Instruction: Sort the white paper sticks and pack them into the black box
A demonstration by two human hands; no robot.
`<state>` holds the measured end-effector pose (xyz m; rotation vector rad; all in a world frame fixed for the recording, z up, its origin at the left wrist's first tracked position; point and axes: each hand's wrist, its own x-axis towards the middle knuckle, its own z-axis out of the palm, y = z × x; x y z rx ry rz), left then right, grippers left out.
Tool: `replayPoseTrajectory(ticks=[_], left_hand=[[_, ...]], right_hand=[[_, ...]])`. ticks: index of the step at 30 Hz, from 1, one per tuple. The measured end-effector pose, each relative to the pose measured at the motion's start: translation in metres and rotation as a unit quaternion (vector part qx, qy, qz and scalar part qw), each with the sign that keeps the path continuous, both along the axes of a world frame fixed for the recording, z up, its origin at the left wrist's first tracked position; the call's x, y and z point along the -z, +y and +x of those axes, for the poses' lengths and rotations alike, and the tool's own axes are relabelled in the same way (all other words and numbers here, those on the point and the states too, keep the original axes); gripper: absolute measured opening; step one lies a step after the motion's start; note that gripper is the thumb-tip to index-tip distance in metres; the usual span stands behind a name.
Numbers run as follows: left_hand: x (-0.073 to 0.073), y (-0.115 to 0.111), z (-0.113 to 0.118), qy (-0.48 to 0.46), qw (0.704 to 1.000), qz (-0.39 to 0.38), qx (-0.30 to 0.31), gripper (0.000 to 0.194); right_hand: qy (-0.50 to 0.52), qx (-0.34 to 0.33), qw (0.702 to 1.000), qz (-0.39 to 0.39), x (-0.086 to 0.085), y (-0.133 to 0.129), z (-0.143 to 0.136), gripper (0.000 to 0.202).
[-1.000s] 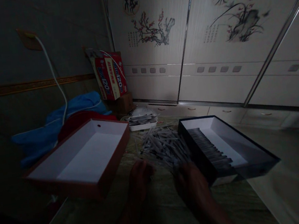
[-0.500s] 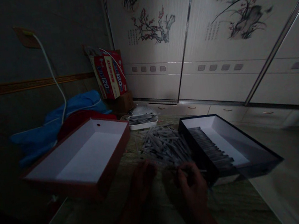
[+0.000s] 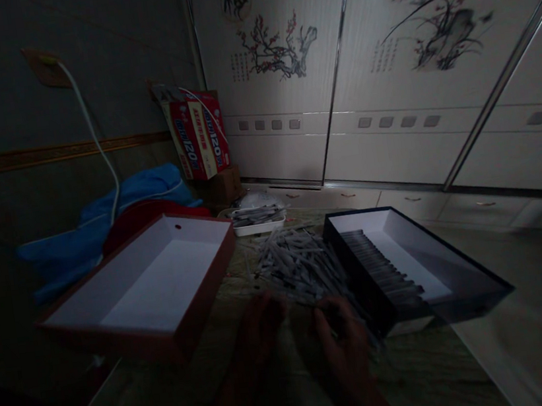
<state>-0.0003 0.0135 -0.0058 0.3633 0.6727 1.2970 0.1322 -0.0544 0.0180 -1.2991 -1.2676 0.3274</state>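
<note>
My left hand (image 3: 261, 321) is low in the centre of the head view, its fingers curled together; what they hold, if anything, is too dark to tell. Just right of it, my right hand (image 3: 340, 330) is closed in a pinch on a thin, pen-like stick, blurred and dim. Beyond both hands lies a heap of slender translucent sticks (image 3: 298, 259). A black-sided box (image 3: 469, 307) with a white inside stands to the right, a row of similar sticks (image 3: 384, 268) along its left part.
An open red-brown box (image 3: 149, 285) with a white inside stands on the left of the table (image 3: 287, 400). A white tray (image 3: 260, 227) of sticks sits behind the heap. Blue cloth (image 3: 149, 186) and a red carton (image 3: 199, 136) are farther back.
My right hand has shifted slightly left, closer to my left hand, and the stick in it has turned. The left hand has hardly moved.
</note>
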Motion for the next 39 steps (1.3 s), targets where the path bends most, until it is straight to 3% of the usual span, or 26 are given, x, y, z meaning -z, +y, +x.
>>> replayPoseTrajectory(ticks=[11, 15, 18, 20, 28, 35, 39], left_hand=[[-0.002, -0.002, 0.002, 0.017, 1.000, 0.007, 0.003, 0.005], [-0.004, -0.003, 0.005, -0.036, 0.999, -0.018, 0.013, 0.006], [-0.002, 0.002, 0.002, -0.073, 0.996, -0.053, -0.006, 0.016], [-0.001, 0.006, -0.003, -0.089, 0.993, -0.073, -0.027, 0.023], [-0.007, 0.009, -0.014, -0.138, 0.983, -0.116, -0.041, 0.026], [-0.009, 0.011, -0.018, -0.117, 0.989, -0.075, -0.047, 0.026], [-0.008, 0.012, -0.020, -0.108, 0.990, -0.062, -0.060, 0.022]], right_hand=[[0.001, -0.026, 1.000, -0.010, -0.005, 0.000, -0.002, 0.011], [0.018, -0.082, 0.996, -0.044, -0.005, 0.001, -0.004, 0.014], [0.049, -0.064, 0.995, -0.056, -0.003, 0.000, -0.003, 0.025], [0.045, -0.056, 0.996, -0.058, 0.001, 0.000, -0.002, 0.021], [-0.095, -0.082, 0.989, -0.083, 0.023, 0.010, -0.008, 0.020], [-0.307, -0.145, 0.928, -0.152, 0.018, 0.029, -0.024, 0.021], [-0.338, -0.138, 0.915, -0.173, 0.021, 0.041, -0.036, 0.015]])
